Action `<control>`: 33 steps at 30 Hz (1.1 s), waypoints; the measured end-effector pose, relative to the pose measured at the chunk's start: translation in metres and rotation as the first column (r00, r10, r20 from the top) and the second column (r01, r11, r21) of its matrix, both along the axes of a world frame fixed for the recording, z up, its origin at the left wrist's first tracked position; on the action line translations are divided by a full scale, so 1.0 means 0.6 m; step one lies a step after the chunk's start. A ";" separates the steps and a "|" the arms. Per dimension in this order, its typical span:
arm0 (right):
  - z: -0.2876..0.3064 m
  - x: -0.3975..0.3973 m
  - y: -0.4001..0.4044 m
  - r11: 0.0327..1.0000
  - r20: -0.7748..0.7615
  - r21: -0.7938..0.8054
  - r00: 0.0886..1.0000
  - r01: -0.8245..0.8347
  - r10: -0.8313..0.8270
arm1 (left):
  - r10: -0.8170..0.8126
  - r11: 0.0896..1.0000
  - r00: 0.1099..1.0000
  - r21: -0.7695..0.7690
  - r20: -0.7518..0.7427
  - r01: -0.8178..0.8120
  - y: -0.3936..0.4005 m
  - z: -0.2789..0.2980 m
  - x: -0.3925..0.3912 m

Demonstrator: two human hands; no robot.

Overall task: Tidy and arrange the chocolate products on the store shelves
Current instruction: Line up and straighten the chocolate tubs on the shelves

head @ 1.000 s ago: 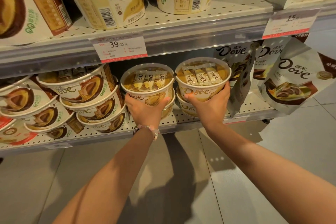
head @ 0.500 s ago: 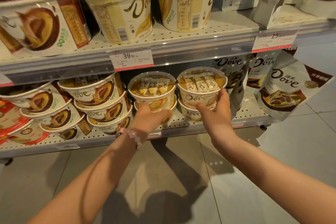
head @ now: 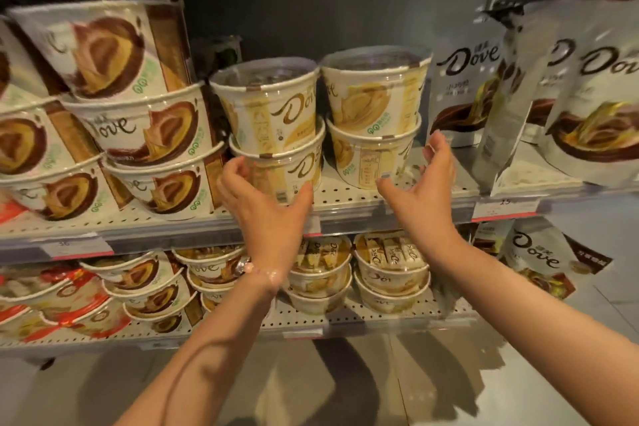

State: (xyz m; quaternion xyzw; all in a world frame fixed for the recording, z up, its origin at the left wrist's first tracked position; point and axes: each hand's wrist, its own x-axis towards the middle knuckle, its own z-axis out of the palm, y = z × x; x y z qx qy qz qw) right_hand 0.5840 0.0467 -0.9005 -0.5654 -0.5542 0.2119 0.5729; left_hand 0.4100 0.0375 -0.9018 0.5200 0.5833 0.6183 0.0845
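Observation:
Two stacks of two yellow Dove tubs stand side by side on the upper shelf (head: 349, 198). My left hand (head: 266, 207) cups the bottom tub of the left stack (head: 288, 168), fingers on its left side and thumb on its right. The top tub (head: 269, 107) rests on it. My right hand (head: 425, 190) is spread wide in front of the bottom tub of the right stack (head: 366, 156), its thumb near the tub's front and its fingers off to the right, holding nothing.
Brown Dove tubs (head: 145, 128) are stacked close on the left. Dove pouches (head: 466, 90) stand on the right, one leaning forward (head: 601, 114). More yellow tubs (head: 390, 270) sit on the lower shelf under my wrists. Grey floor lies below.
Both hands let go of the lower-shelf tubs and rose to the upper shelf. The view tilted up. My left hand now cups a tub there.

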 end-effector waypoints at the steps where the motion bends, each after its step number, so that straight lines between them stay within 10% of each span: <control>1: 0.012 0.008 0.014 0.999 0.038 -0.045 0.999 0.003 -0.001 | 0.016 0.999 0.999 -0.030 0.033 -0.015 0.009 0.004 0.002; 14: 0.042 0.057 0.100 0.899 0.018 -0.294 0.938 -0.325 0.345 | 0.013 0.974 0.981 -0.223 0.192 0.031 0.064 0.019 0.001; 33: 0.008 0.017 0.069 0.988 0.062 -0.121 0.994 0.099 -0.092 | -0.316 0.893 0.938 -0.290 0.145 0.345 0.074 0.035 -0.059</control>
